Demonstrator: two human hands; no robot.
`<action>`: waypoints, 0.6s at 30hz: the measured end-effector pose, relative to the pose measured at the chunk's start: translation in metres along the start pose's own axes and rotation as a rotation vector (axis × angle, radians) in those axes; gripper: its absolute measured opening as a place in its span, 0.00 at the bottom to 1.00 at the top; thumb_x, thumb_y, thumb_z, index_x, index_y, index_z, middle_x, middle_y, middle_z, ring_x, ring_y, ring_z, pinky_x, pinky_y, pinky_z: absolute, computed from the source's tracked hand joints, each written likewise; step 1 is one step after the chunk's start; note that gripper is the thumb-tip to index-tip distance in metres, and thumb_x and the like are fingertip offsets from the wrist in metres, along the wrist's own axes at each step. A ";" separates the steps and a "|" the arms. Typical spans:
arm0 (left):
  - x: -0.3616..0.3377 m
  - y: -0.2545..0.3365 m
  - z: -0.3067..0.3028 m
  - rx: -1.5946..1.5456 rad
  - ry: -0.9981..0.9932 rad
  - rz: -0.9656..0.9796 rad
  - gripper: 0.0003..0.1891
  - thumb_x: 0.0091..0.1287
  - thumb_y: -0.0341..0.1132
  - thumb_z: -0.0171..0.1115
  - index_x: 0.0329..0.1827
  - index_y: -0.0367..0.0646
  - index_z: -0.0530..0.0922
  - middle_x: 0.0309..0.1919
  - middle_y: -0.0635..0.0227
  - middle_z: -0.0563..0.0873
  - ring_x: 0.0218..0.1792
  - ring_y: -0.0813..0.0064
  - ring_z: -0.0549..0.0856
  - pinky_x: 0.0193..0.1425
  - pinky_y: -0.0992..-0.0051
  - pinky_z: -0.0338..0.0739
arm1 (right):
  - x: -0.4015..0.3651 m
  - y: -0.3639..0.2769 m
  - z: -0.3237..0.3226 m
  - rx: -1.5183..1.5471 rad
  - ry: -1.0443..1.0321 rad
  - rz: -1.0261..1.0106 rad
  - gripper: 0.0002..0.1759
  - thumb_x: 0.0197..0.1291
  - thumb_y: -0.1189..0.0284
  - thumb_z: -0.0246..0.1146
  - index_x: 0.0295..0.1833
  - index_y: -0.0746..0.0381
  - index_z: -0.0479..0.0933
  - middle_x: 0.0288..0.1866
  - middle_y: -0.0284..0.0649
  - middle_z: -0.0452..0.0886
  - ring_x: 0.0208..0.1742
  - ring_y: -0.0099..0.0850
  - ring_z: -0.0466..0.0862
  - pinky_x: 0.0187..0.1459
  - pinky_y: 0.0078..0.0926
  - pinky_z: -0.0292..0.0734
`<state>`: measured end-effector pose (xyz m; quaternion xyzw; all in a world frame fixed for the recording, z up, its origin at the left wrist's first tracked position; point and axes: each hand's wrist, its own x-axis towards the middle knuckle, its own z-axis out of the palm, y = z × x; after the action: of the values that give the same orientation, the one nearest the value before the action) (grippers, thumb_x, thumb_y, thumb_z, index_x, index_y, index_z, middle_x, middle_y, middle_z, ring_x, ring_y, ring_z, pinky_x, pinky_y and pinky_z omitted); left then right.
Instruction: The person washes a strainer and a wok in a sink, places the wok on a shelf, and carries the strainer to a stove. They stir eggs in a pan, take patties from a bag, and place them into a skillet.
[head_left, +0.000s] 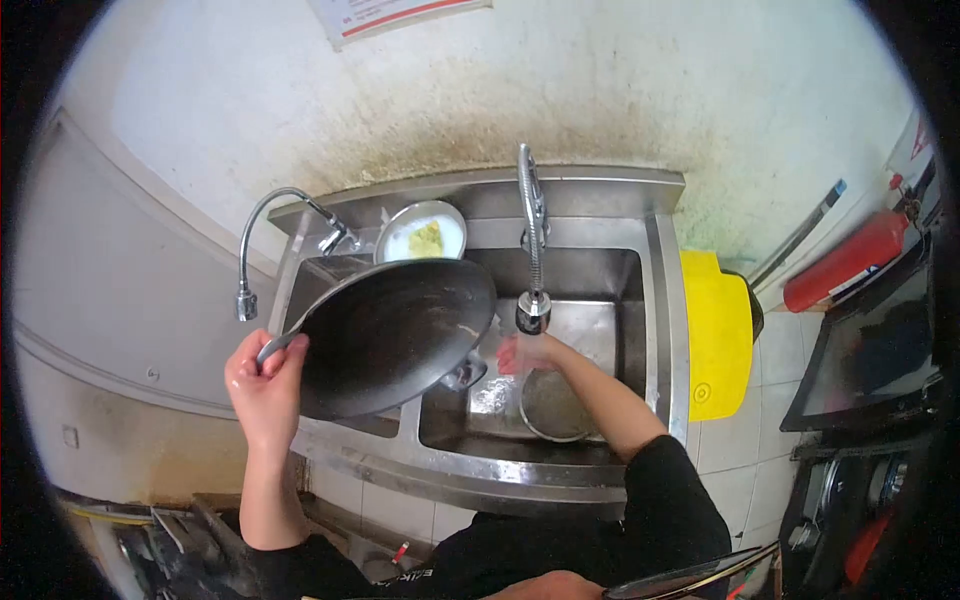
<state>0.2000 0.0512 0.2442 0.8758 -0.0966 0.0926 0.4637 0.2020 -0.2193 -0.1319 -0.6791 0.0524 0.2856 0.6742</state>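
Observation:
My left hand [268, 385] grips the handle of a large dark wok [395, 335], which is tilted over the left basin and the divider of the steel sink. Under the spray head of the right tap [533, 310], my right hand [525, 354] is in running water above the right basin, its fingers blurred by the water. Below that hand, a round metal bowl [556, 405] lies in the basin. A bowl of suds with a yellow-green sponge [426, 240] rests on the sink's back ledge, behind the wok.
A second curved tap [246, 300] reaches out at the left. To the right of the sink stands a yellow bin [716, 335], with a red fire extinguisher [848, 262] beyond it. Knives and utensils [185, 540] are at the lower left.

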 end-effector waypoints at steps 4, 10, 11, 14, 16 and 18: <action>0.012 0.000 -0.033 0.037 0.189 0.148 0.20 0.55 0.25 0.63 0.16 0.48 0.58 0.15 0.84 0.59 0.19 0.91 0.57 0.22 0.87 0.52 | -0.032 -0.055 -0.027 0.764 -0.112 -0.016 0.25 0.56 0.57 0.52 0.39 0.73 0.73 0.36 0.49 0.79 0.37 0.40 0.80 0.47 0.37 0.74; 0.044 0.007 -0.069 -0.382 -0.186 -0.263 0.10 0.57 0.29 0.60 0.25 0.48 0.67 0.21 0.84 0.66 0.24 0.91 0.62 0.29 0.88 0.55 | -0.023 -0.166 -0.051 -0.967 1.118 -0.306 0.24 0.51 0.58 0.60 0.46 0.66 0.67 0.25 0.53 0.76 0.30 0.40 0.81 0.30 0.37 0.73; 0.045 0.006 -0.072 -0.388 -0.220 -0.278 0.09 0.58 0.32 0.60 0.27 0.49 0.67 0.22 0.84 0.68 0.25 0.90 0.63 0.31 0.87 0.57 | -0.010 -0.162 -0.057 -0.868 1.080 -0.335 0.22 0.54 0.58 0.56 0.46 0.65 0.67 0.28 0.52 0.77 0.33 0.42 0.80 0.32 0.38 0.73; 0.043 0.006 -0.081 -0.469 -0.310 -0.318 0.09 0.58 0.34 0.60 0.27 0.50 0.67 0.24 0.83 0.68 0.26 0.90 0.63 0.32 0.86 0.57 | 0.039 -0.140 -0.078 -0.903 1.112 -0.113 0.26 0.57 0.57 0.51 0.54 0.65 0.62 0.30 0.52 0.78 0.35 0.45 0.80 0.36 0.38 0.75; 0.039 0.009 -0.080 -0.481 -0.298 -0.282 0.09 0.57 0.31 0.61 0.27 0.49 0.67 0.23 0.83 0.68 0.25 0.90 0.63 0.31 0.88 0.57 | 0.005 -0.163 -0.059 -0.966 1.093 -0.035 0.31 0.59 0.53 0.50 0.56 0.68 0.61 0.29 0.53 0.77 0.36 0.45 0.80 0.38 0.34 0.75; 0.033 0.020 -0.075 -0.318 -0.155 -0.152 0.10 0.55 0.28 0.62 0.26 0.48 0.67 0.22 0.84 0.66 0.23 0.91 0.61 0.29 0.90 0.56 | 0.073 -0.085 -0.098 -0.242 1.123 -0.498 0.28 0.62 0.54 0.46 0.57 0.66 0.62 0.31 0.47 0.78 0.37 0.37 0.80 0.36 0.33 0.76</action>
<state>0.2208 0.1000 0.3099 0.8008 -0.0788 -0.0268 0.5932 0.3328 -0.2817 -0.0970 -0.7890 0.2061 -0.2768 0.5084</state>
